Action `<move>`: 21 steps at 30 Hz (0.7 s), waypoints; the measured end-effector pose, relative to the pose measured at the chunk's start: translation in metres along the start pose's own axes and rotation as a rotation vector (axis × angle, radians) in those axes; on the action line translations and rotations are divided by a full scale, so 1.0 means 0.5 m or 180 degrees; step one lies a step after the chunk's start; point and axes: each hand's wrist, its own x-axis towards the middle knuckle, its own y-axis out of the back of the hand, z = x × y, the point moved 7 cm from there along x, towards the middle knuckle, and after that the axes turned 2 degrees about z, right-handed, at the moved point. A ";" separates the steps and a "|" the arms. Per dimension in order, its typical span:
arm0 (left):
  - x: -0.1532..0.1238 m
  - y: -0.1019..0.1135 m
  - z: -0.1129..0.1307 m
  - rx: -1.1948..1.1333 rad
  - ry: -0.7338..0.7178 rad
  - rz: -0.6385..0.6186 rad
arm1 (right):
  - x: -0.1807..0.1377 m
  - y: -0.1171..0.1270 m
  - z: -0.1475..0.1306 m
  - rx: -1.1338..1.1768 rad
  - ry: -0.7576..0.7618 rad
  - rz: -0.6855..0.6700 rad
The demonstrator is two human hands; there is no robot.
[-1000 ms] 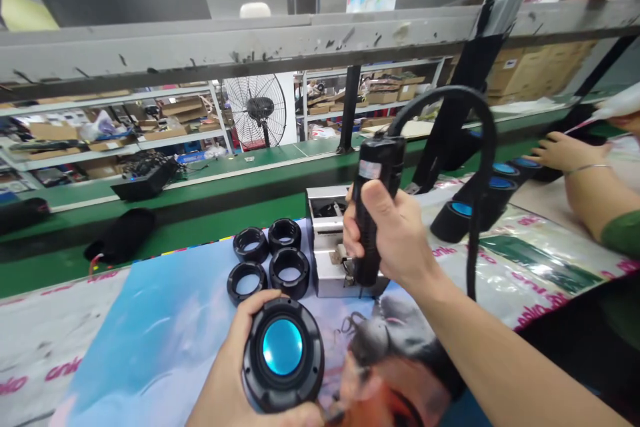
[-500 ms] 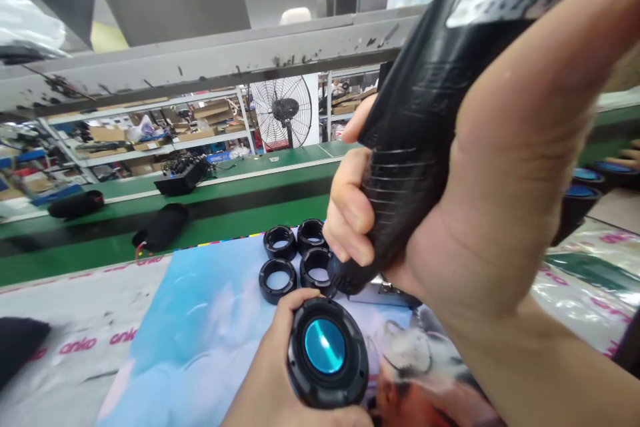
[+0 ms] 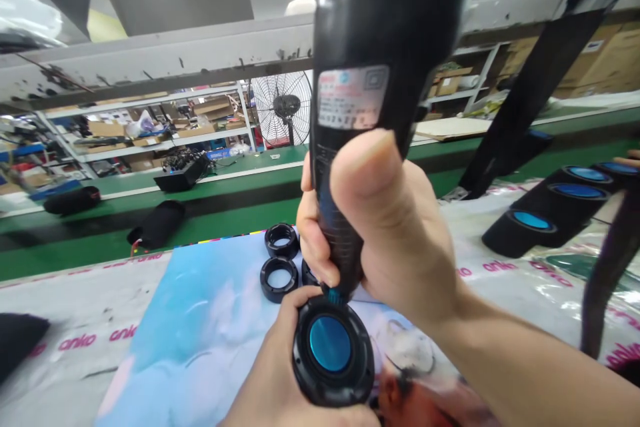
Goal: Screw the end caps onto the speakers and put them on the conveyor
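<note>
My left hand (image 3: 280,373) is wrapped round a black cylindrical speaker (image 3: 305,373), whose round end with a shiny blue disc (image 3: 330,343) faces me. In my right hand (image 3: 410,240) is a black electric screwdriver (image 3: 345,193) with a printed label, held nearly upright. Its tip points down at the upper rim of the speaker's end; the exact contact point is hidden by the tool. Just behind, several black rings (image 3: 279,279) lie on the printed sheet (image 3: 200,320), some partly covered by my right hand.
Several black speakers with blue ends (image 3: 530,220) stand on the right, by another person's fingers (image 3: 633,161). A dark strap (image 3: 530,100) hangs at the right. Dark cylinders (image 3: 157,223) lie on the green conveyor (image 3: 240,203). Beyond are a fan (image 3: 286,107) and shelves.
The screwdriver has swung from a rightward slant to nearly upright, and my right hand has moved left with it. The speaker in my left hand has barely shifted.
</note>
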 end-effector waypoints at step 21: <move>-0.009 0.014 -0.015 0.0245 -0.0007 0.0493 | -0.029 0.257 0.006 -0.0648 0.0591 0.1691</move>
